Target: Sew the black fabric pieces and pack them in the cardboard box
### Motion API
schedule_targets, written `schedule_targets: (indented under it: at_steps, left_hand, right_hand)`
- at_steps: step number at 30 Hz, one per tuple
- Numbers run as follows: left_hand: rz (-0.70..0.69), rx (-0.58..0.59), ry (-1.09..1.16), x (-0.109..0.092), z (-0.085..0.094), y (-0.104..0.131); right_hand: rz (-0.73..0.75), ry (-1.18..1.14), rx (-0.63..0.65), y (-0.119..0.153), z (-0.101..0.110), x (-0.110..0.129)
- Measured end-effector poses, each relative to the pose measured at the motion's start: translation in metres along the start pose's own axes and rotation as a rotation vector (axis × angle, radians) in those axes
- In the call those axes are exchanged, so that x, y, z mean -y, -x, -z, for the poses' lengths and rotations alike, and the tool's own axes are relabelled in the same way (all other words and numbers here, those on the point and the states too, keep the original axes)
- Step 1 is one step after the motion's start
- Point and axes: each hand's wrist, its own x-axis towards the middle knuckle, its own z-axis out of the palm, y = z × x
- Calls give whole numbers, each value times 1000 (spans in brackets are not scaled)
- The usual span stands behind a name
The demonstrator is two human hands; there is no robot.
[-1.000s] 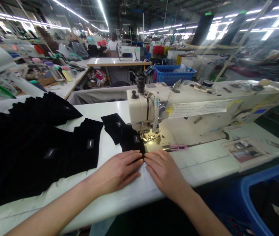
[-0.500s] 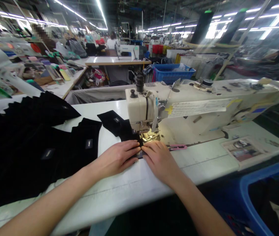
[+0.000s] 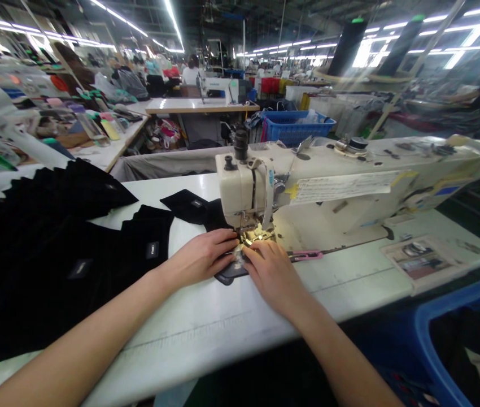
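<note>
A black fabric piece (image 3: 193, 207) with a small label runs under the needle area of the sewing machine (image 3: 246, 195). My left hand (image 3: 201, 257) lies with outstretched fingers over its near edge, left of the presser foot. On the other side, my right hand (image 3: 276, 274) rests with bent, slightly parted fingers at the needle plate, and nothing shows in its grasp. The dark machine plate (image 3: 228, 276) is partly bare between both hands. Pink-handled thread snips (image 3: 308, 255) lie just beyond my right hand. The fabric under the presser foot is hidden.
Stacked black fabric pieces (image 3: 108, 254) with labels cover the table's left side. A picture card (image 3: 424, 260) lies at the right. A blue basket (image 3: 424, 328) stands at the lower right, another blue basket (image 3: 299, 127) behind the machine. Several people sit farther back.
The black fabric piece has slid back and left, past the needle. More of the dark plate shows under my fingers. My left hand has shifted slightly forward and left.
</note>
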Motion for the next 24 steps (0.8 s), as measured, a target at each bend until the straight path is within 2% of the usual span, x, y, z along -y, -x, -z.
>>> schedule_targets:
  at_steps: [6, 24]
  left_hand:
    - [1, -31, -18, 2, -2, -2]
    - [19, 12, -8, 2, -2, -2]
  right_hand:
    - [10, -19, -16, 5, 0, -2]
    - [10, -45, -31, 6, -1, -1]
